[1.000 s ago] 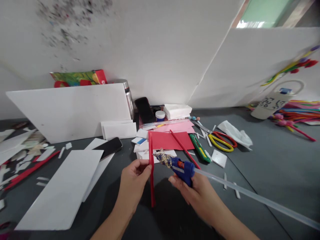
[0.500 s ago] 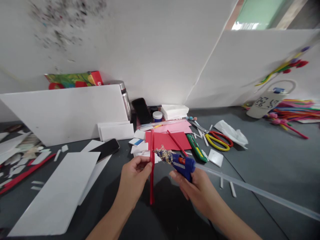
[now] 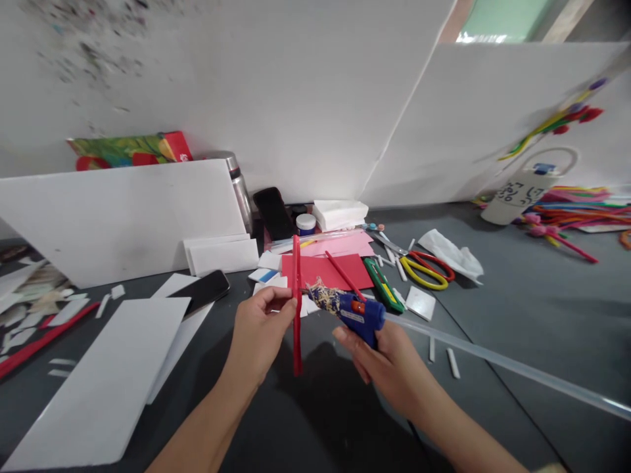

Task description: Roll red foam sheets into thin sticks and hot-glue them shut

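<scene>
Over the dark table (image 3: 517, 309), left hand (image 3: 256, 335) is pinching an upright red strip (image 3: 296, 302); right hand (image 3: 389, 368) is clamping a blue glue gun (image 3: 357, 315), nozzle touching the strip mid-length. Risks: hot glue is likely reaching the fingertips (image 3: 283, 303) nearby, or the thin strip is bending under the nozzle's push.

We see a matt red strip (image 3: 296, 309), likely paper; a glossy blue plastic glue gun (image 3: 355, 315) with a crusted nozzle and translucent glue stick (image 3: 503, 371); a steel flask (image 3: 237, 187); a matt grey table (image 3: 542, 309).
</scene>
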The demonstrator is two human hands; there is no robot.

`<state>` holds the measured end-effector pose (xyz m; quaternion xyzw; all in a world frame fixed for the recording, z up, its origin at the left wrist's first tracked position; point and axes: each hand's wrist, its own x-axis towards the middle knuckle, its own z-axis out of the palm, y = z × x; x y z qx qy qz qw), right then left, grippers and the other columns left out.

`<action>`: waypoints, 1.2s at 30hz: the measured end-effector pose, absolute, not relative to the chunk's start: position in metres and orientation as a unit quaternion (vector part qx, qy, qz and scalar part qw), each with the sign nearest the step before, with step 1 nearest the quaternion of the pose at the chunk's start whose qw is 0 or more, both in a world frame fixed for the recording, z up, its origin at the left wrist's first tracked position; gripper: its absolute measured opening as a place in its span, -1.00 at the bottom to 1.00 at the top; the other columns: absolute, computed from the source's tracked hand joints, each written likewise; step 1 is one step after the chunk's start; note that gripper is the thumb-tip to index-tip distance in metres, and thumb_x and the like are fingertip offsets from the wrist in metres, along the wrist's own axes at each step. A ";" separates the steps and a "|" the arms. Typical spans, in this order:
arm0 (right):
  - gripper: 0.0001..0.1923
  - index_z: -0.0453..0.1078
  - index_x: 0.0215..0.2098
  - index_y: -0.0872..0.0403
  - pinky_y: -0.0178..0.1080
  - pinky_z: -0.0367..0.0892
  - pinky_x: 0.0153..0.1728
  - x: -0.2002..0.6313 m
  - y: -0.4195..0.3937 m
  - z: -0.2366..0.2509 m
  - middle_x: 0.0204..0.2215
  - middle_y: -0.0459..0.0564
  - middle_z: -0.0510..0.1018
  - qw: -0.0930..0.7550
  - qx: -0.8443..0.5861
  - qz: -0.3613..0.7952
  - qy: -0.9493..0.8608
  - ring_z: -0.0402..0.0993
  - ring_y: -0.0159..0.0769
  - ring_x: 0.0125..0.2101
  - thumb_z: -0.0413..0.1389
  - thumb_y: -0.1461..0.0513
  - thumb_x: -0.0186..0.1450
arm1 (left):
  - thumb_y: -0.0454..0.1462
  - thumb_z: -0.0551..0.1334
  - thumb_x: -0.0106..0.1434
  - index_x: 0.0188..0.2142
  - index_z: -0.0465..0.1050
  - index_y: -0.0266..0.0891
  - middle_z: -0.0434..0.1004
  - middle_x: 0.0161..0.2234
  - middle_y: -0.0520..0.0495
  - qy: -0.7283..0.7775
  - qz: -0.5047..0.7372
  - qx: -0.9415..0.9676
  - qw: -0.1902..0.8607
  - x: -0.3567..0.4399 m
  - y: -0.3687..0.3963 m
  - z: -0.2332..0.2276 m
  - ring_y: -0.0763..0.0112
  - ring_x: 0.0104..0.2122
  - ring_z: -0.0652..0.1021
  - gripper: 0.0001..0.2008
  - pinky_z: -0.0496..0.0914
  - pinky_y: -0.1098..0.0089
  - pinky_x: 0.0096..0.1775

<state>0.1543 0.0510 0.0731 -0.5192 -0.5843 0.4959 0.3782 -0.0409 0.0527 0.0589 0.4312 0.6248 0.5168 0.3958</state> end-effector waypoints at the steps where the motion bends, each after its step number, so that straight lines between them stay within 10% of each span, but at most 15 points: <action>1: -0.57 0.30 -0.65 0.00 -0.31 0.01 -0.67 0.155 0.051 0.072 -0.83 -0.17 0.25 0.346 -0.517 0.495 -0.607 0.18 -0.37 -0.74 0.24 -0.05 0.20 | -0.14 0.37 0.11 -0.28 0.59 -0.25 0.63 -0.35 -0.07 0.624 0.517 0.432 0.396 -0.041 0.053 0.058 0.36 -0.42 0.52 -0.75 0.39 0.42 -0.34; 36: -0.47 0.21 -0.68 0.01 -0.32 0.04 -0.66 0.154 0.047 0.070 -0.80 -0.15 0.28 0.238 -0.506 0.467 -0.685 0.21 -0.37 -0.71 0.09 -0.09 0.32 | -0.21 0.36 0.10 -0.29 0.59 -0.27 0.64 -0.38 -0.05 0.608 0.551 0.423 0.385 -0.051 0.060 0.061 0.35 -0.40 0.56 -0.80 0.45 0.41 -0.33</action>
